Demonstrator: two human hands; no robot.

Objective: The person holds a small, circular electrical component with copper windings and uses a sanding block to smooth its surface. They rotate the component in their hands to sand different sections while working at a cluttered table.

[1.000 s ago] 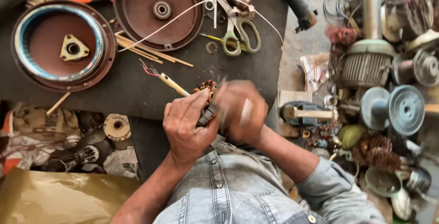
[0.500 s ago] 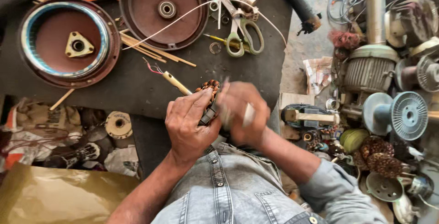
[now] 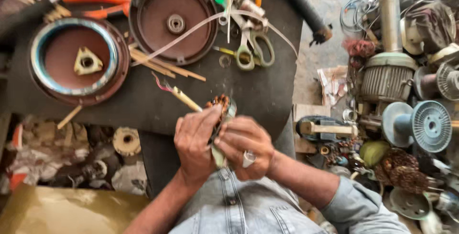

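Hands unmoved: both grip coil point(image 3: 221, 107) at table edge point(image 3: 158, 128).

Dark worktop point(image 3: 143, 105) carries two round brown motor covers point(image 3: 76, 62) point(image 3: 174, 21), green-handled scissors point(image 3: 253, 50), wooden sticks point(image 3: 162, 66), orange-handled pliers point(image 3: 95, 0), white strip point(image 3: 191, 31).

I look down on a dark work mat point(image 3: 143, 105) spread over a low bench, daylight falling evenly on it. To my right a grey concrete floor point(image 3: 330, 9) shows between heaps of motor housings point(image 3: 387, 76) and spools point(image 3: 420, 125). Brown cardboard point(image 3: 62, 212) lies lower left.
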